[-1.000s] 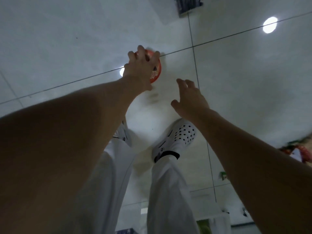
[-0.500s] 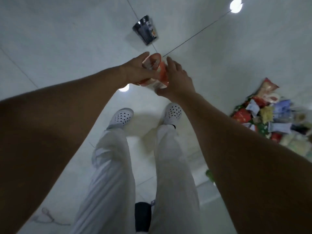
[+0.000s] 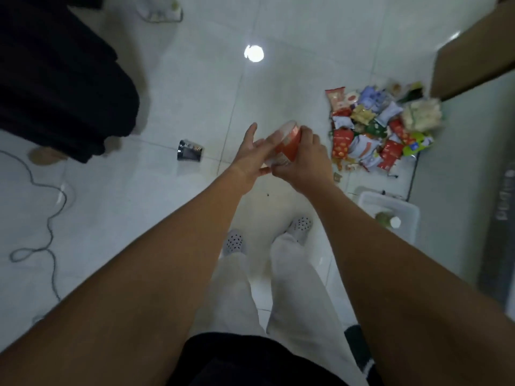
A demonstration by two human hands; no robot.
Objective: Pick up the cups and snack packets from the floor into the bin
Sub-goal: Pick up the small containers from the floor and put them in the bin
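Left hand [image 3: 250,160] straight-fingered against orange cup [image 3: 291,144], right hand [image 3: 303,160] curled round it, both arms outstretched

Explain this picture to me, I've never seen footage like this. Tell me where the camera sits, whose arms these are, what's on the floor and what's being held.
There is no machine here. The camera is worn on a person's head and looks down, so the arms and legs you see are the wearer's own. The right hand grips an orange cup. The left hand lies against the cup with its fingers straight. On the white tiled floor a dark cup lies on its side, and a pile of snack packets lies to the right. Nearer the feet stands a white bin with what looks like a bottle in it. A grey cable trails along the left.
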